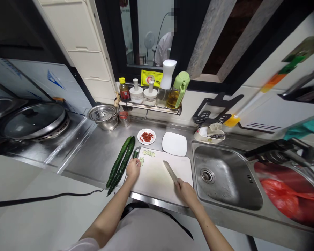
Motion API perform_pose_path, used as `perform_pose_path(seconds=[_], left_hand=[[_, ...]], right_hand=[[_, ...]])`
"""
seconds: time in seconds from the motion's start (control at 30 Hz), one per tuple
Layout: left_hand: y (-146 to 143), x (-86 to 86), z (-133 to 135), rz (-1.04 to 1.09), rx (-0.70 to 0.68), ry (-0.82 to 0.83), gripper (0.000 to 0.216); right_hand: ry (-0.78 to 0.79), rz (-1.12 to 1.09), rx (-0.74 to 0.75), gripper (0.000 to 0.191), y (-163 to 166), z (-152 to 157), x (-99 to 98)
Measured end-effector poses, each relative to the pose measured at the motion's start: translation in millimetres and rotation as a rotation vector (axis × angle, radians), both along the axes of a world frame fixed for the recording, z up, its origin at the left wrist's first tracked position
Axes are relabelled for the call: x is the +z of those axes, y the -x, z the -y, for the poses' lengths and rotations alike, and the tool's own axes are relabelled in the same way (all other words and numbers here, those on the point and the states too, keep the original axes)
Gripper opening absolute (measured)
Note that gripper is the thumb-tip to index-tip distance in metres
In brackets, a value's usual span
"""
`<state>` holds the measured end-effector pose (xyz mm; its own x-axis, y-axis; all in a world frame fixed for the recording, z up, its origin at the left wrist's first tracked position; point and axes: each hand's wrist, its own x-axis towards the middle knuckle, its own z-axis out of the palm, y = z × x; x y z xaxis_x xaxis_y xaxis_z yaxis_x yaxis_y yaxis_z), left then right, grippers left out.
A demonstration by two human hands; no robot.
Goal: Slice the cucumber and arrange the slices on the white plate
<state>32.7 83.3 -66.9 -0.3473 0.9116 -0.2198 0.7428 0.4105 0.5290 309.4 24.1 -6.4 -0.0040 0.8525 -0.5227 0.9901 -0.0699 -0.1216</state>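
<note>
My right hand (185,191) is wrapped round the handle of a kitchen knife (170,171), whose blade points away to the left over the white cutting board (157,181). At the board's left edge my left hand (133,169) is closed, its fingertips beside a small stack of cucumber slices (141,161). What those fingers hold, if anything, is hidden. Just beyond them is a short dark green cucumber piece (135,153). A row of overlapping cucumber slices (149,153) lies near the board's far edge. Two whole cucumbers (119,163) lie side by side left of the board.
Behind the board are a small plate of chopped red pieces (147,136) and a white square plate (174,144). A sink (225,177) is on the right. A lidded steel pot (104,116) and covered wok (32,120) stand left. Seasonings fill the wall rack (149,104).
</note>
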Motion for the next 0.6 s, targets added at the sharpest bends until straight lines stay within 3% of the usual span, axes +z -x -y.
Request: perform_pose_path(seconds=[0.27, 0.6], left_hand=[[-11, 8.1, -8, -0.035, -0.06, -0.098, 0.017], [-47, 14.7, -53, -0.116, -0.385, -0.075, 0.033]], right_hand=[[-0.001, -0.009, -0.014, 0.037, -1, 0, -2.8], [-0.01, -0.008, -0.02, 0.035, -1, 2, -2.3]])
